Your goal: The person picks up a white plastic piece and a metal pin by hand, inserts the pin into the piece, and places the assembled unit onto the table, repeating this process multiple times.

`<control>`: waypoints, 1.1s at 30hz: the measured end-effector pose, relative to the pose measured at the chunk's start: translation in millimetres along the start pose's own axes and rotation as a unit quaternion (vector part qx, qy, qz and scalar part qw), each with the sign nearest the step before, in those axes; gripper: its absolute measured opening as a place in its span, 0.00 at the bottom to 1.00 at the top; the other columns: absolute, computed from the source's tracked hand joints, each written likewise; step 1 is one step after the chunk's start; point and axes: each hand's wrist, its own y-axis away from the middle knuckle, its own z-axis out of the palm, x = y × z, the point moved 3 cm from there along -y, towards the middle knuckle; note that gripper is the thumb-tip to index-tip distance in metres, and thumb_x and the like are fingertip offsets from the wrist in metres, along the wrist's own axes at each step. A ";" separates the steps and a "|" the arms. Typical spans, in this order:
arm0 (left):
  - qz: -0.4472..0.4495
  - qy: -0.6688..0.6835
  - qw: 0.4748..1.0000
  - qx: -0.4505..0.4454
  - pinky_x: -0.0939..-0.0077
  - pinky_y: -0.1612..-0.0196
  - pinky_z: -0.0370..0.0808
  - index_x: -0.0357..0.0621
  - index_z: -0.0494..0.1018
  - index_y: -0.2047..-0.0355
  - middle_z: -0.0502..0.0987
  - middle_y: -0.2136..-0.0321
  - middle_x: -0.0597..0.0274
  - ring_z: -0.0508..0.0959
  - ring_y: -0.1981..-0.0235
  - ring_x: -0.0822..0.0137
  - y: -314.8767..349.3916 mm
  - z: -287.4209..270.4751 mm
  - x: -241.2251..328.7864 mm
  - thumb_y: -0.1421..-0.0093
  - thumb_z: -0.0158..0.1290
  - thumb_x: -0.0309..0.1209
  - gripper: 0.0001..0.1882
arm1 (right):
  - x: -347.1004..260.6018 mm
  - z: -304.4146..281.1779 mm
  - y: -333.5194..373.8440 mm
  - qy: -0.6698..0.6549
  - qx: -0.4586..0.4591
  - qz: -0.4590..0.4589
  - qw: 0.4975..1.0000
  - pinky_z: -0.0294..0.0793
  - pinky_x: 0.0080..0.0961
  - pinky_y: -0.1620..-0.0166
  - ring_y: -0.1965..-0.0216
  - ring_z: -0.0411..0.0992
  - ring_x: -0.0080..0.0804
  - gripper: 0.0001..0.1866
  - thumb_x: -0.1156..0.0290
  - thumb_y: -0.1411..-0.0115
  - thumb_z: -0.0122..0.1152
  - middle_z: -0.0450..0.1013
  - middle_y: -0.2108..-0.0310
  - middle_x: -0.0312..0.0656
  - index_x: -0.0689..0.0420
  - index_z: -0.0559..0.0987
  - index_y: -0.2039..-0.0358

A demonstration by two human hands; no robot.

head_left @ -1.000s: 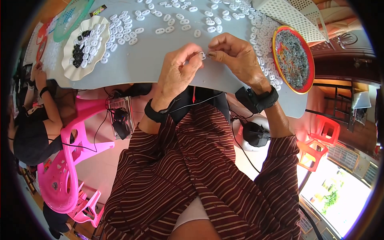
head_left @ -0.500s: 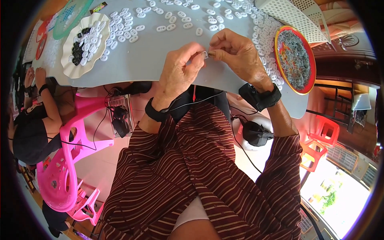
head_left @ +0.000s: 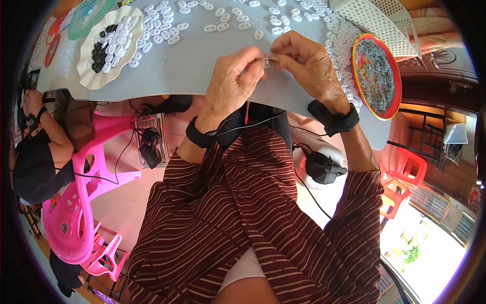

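Observation:
My left hand (head_left: 237, 76) is closed in a pinch around a small whitish plastic piece (head_left: 266, 63) at its fingertips. Close against its right side, my right hand (head_left: 306, 66) is pinched too, thumb and forefinger pressed together. Whatever the right fingers grip is hidden or too small to name. Both hands are held over the near edge of the grey table (head_left: 167, 76). Beyond them lie several small white oval plastic pieces (head_left: 223, 27), each with two marks. To the right stands a red-rimmed round plate (head_left: 398, 86) full of small thin grey bits.
A cream wavy-edged dish (head_left: 85, 71) at the left holds white and black pieces. A white perforated basket (head_left: 374, 25) stands far right, a green one (head_left: 83, 23) far left. A pink chair (head_left: 83, 202) and another person's arm (head_left: 53, 126) are at the left.
Both hands keep their pinch close together and have shifted slightly to the right in the picture. The table's things appear slightly shifted as the view moves. Nothing has visibly been let go.

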 end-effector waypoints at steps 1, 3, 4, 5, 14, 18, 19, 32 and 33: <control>0.003 0.003 1.000 0.001 0.85 0.80 0.62 0.35 0.71 0.66 0.74 0.82 0.67 0.63 0.83 0.81 0.1 0.0 -0.3 0.39 0.49 0.28 0.07 | 1.0 0.2 -0.1 0.001 0.000 0.000 1.000 0.72 0.18 0.65 0.70 0.73 0.19 0.07 0.78 0.45 0.60 0.74 0.73 0.37 0.63 0.74 0.65; -0.006 0.006 1.000 -0.002 0.85 0.80 0.61 0.35 0.71 0.67 0.74 0.82 0.67 0.63 0.83 0.82 0.1 -0.3 -0.1 0.39 0.49 0.27 0.06 | 2.4 0.9 -0.2 -0.022 -0.007 0.003 1.000 0.73 0.17 0.63 0.67 0.74 0.20 0.07 0.78 0.43 0.59 0.74 0.71 0.37 0.63 0.74 0.63; -0.016 0.009 1.000 -0.007 0.85 0.80 0.60 0.35 0.71 0.67 0.73 0.82 0.67 0.63 0.83 0.82 0.2 -0.4 -0.4 0.39 0.49 0.27 0.06 | 2.4 0.9 0.1 -0.021 -0.007 0.004 1.000 0.73 0.17 0.63 0.67 0.74 0.20 0.07 0.78 0.43 0.59 0.74 0.71 0.37 0.63 0.74 0.63; -0.016 0.009 1.000 -0.006 0.85 0.80 0.60 0.35 0.71 0.67 0.73 0.82 0.67 0.63 0.83 0.82 0.4 -0.7 -0.4 0.39 0.49 0.27 0.06 | 2.2 1.0 0.3 -0.023 -0.010 0.002 1.000 0.73 0.17 0.63 0.67 0.74 0.20 0.07 0.78 0.43 0.59 0.74 0.70 0.37 0.63 0.74 0.63; -0.016 -0.011 1.000 -0.009 0.85 0.81 0.60 0.36 0.72 0.67 0.73 0.83 0.67 0.63 0.84 0.82 0.7 0.3 0.4 0.40 0.49 0.28 0.07 | -6.0 0.9 1.5 0.026 0.010 -0.017 0.999 0.73 0.19 0.66 0.71 0.74 0.22 0.06 0.79 0.46 0.60 0.75 0.74 0.38 0.63 0.74 0.67; 0.001 -0.022 1.000 0.006 0.84 0.81 0.61 0.36 0.72 0.66 0.73 0.83 0.67 0.63 0.84 0.81 0.9 2.0 -0.8 0.40 0.49 0.28 0.07 | -13.6 2.1 1.9 0.086 0.043 -0.061 0.993 0.72 0.21 0.68 0.74 0.74 0.25 0.06 0.79 0.48 0.60 0.74 0.77 0.41 0.61 0.74 0.69; 0.003 -0.026 1.000 0.011 0.84 0.81 0.62 0.36 0.72 0.66 0.73 0.83 0.68 0.63 0.84 0.81 1.1 2.8 -0.3 0.40 0.49 0.27 0.07 | -15.9 3.3 2.3 0.085 0.043 -0.060 0.994 0.72 0.21 0.68 0.74 0.74 0.25 0.06 0.79 0.48 0.60 0.74 0.77 0.41 0.61 0.74 0.69; -0.046 0.059 0.997 -0.007 0.89 0.76 0.61 0.36 0.72 0.66 0.74 0.79 0.70 0.64 0.79 0.83 2.0 -1.4 -0.1 0.38 0.49 0.29 0.07 | -2.7 -0.6 12.6 -0.022 0.021 0.011 0.999 0.74 0.17 0.64 0.71 0.72 0.19 0.08 0.73 0.40 0.56 0.77 0.72 0.37 0.63 0.78 0.63; -0.050 0.080 0.995 -0.018 0.89 0.76 0.60 0.36 0.72 0.66 0.74 0.78 0.70 0.64 0.79 0.83 2.4 -1.2 -2.5 0.38 0.49 0.29 0.08 | -3.4 1.6 13.5 -0.033 0.021 0.008 0.999 0.73 0.17 0.64 0.71 0.72 0.19 0.08 0.73 0.40 0.57 0.77 0.73 0.37 0.63 0.78 0.62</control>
